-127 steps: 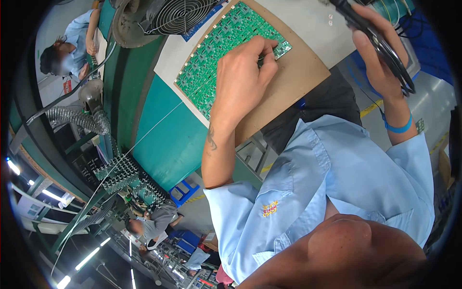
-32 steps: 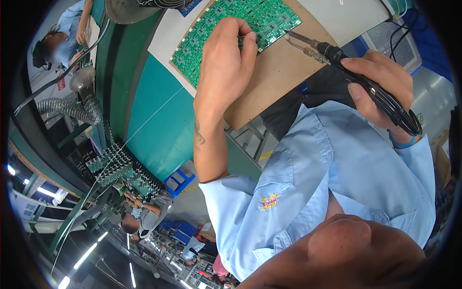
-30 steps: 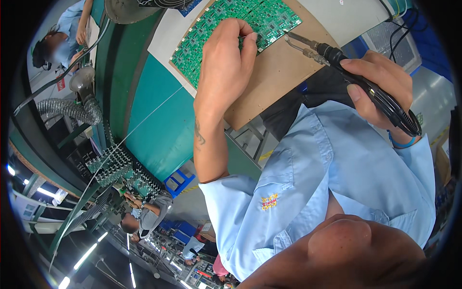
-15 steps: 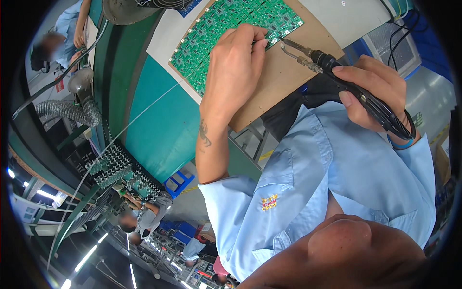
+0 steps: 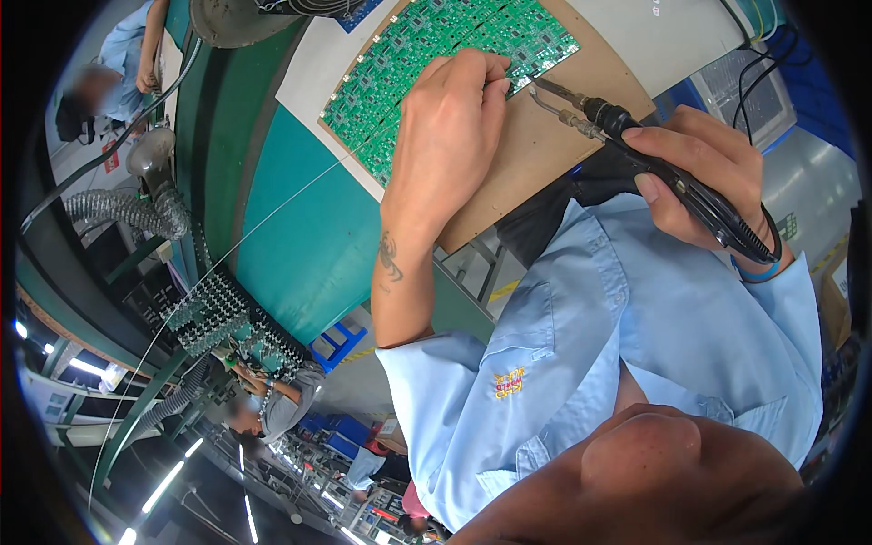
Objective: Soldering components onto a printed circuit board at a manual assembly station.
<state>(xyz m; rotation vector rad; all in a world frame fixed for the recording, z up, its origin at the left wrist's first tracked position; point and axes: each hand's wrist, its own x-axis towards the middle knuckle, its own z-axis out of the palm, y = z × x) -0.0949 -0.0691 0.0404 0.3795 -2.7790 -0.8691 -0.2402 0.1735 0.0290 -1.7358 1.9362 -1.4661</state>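
Note:
A green circuit board panel [image 5: 400,68], crowded with small components, lies on a brown backing board [image 5: 545,136]. My left hand [image 5: 450,136] rests over its near part, thumb and forefinger pinched together near the edge. A thin solder wire [image 5: 300,189] comes in from the lower left and disappears under this hand; the pinched end is hidden. My right hand [image 5: 704,173] grips a black soldering iron [image 5: 677,177] with a second, bent metal tube beside its tip. Both metal ends point at the board's near edge, just right of my left fingertips.
A green mat [image 5: 300,227] covers the bench to the left. A metal funnel-shaped hood [image 5: 241,20] hangs at the top left, near a flexible duct [image 5: 113,207]. Black cables [image 5: 772,59] hang at the upper right. Other people work further off to the left.
My right hand and the soldering iron have shifted slightly left and down. My left hand has moved a little right, still pinched. The board has slid very slightly right.

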